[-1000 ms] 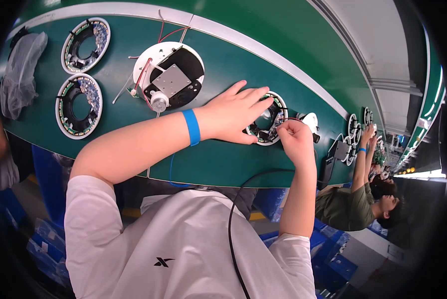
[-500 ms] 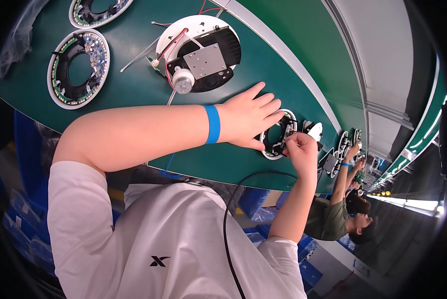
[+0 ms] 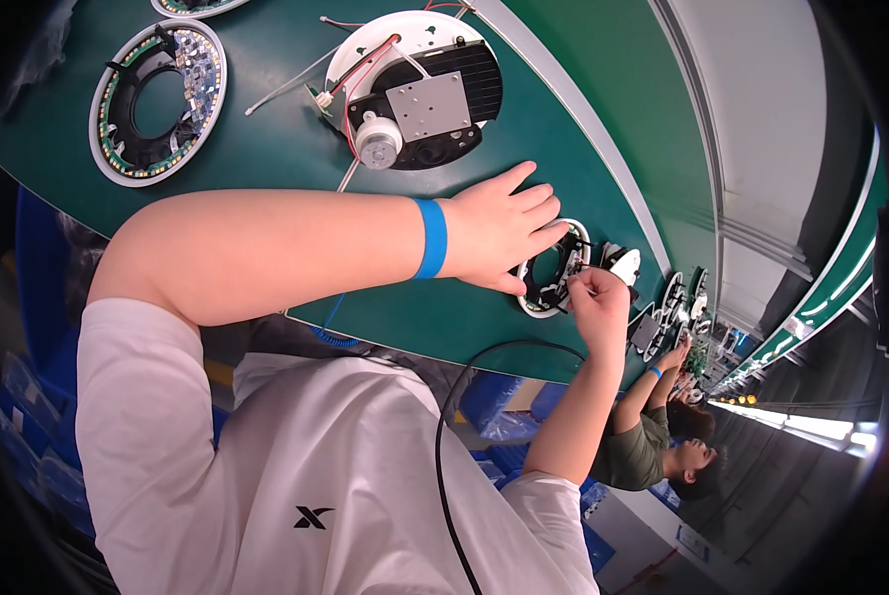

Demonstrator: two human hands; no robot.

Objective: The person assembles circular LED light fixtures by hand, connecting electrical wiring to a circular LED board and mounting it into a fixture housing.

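A round white-rimmed ring assembly (image 3: 569, 244), with a circuit board and black inner parts, lies on the green table in front of me. My left hand (image 3: 497, 230), wearing a blue wristband, has its fingers spread; the fingertips and thumb reach the ring's left rim. My right hand (image 3: 599, 297) is closed in a pinch over the right part of the same ring, at its board. Whatever is between those fingertips is hidden or too small to make out.
A white disc unit (image 3: 429, 104) with a motor, metal plate and wires sits beyond my left forearm. Another ring assembly (image 3: 97, 119) lies at left. A white-and-black unit (image 3: 621, 264) stands beyond my right hand. A co-worker (image 3: 643, 446) works farther right. A black cable (image 3: 448, 466) crosses my shirt.
The whole view has shifted slightly, with the disc unit and the left ring appearing higher. Both my hands keep almost the same pose at the ring. The co-worker's hands have shifted.
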